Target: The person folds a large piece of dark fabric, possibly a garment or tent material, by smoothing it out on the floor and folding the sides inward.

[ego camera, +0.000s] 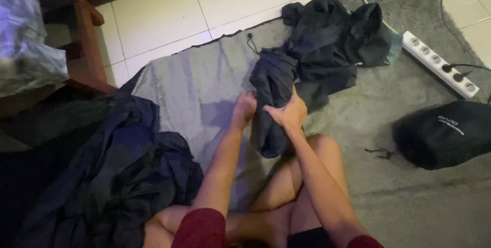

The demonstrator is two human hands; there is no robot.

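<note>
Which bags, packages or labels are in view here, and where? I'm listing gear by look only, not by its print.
Black stuff sack: on the grey rug at right, rounded and bulging, small white print on top, black drawstring at its left end.
Dark rolled fabric bundle: centre, gripped by the left hand and right hand; no label visible.
No screens or signs.

Both bare forearms reach forward, hands close together

The left hand point(244, 109) is extended straight ahead, wrist level, fingers curled and pressed forward. The right hand point(289, 114) sits just beside it, slightly higher, fingers wrapped in a closed grip with the thumb towards the left hand. Dark red sleeves cover both upper arms; bare knees are folded between the arms
</note>
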